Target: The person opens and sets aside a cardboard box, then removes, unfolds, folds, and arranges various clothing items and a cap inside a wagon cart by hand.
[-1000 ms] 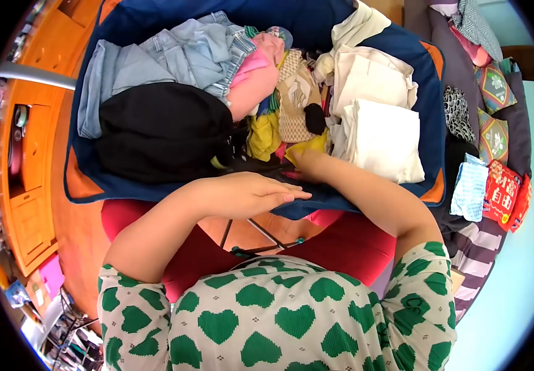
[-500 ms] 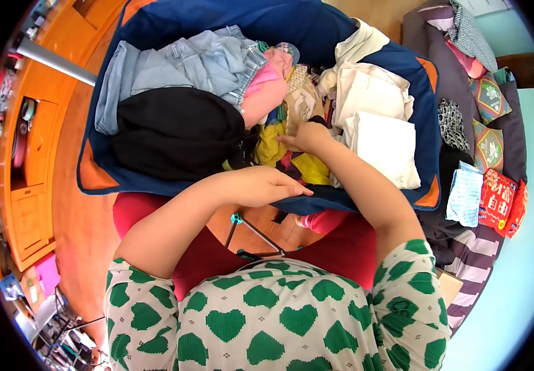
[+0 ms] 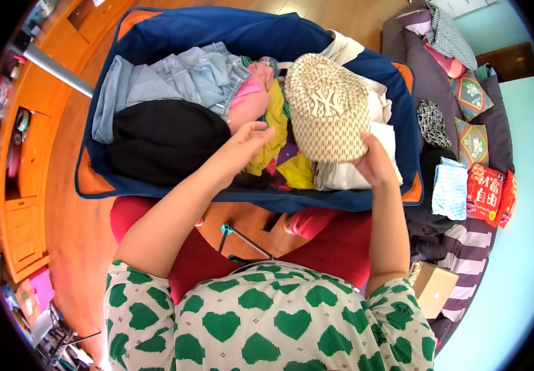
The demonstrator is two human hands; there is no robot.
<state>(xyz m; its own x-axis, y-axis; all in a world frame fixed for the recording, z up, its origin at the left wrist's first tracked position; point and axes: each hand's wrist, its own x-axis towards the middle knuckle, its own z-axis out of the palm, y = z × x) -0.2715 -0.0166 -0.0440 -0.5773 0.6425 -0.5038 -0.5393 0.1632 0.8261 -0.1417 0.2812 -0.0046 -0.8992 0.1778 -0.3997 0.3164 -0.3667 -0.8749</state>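
My right hand (image 3: 376, 164) grips a beige and brown patterned cap (image 3: 329, 108) with NY lettering by its lower right edge, above the blue storage bag (image 3: 217, 28). My left hand (image 3: 247, 147) is open, fingers loosely curved, beside a yellow cloth (image 3: 272, 127) and pink clothes (image 3: 248, 110). Left of it lie a folded black garment (image 3: 165, 143) and light blue jeans (image 3: 186, 77). Folded white clothes (image 3: 386, 143) are partly hidden behind the cap and my right hand.
An orange wooden cabinet (image 3: 29, 185) stands at the left. A grey sofa (image 3: 397, 34) on the right holds cushions (image 3: 470, 96), a red bag (image 3: 485, 191) and a light blue cloth (image 3: 450, 188). A cardboard box (image 3: 434, 287) sits nearer me. Thin stand legs (image 3: 248, 242) show below the bag.
My right hand has lifted the cap out of the clothes and moved right with it. My left hand has moved up and left from the bag's front edge to over the clothes.
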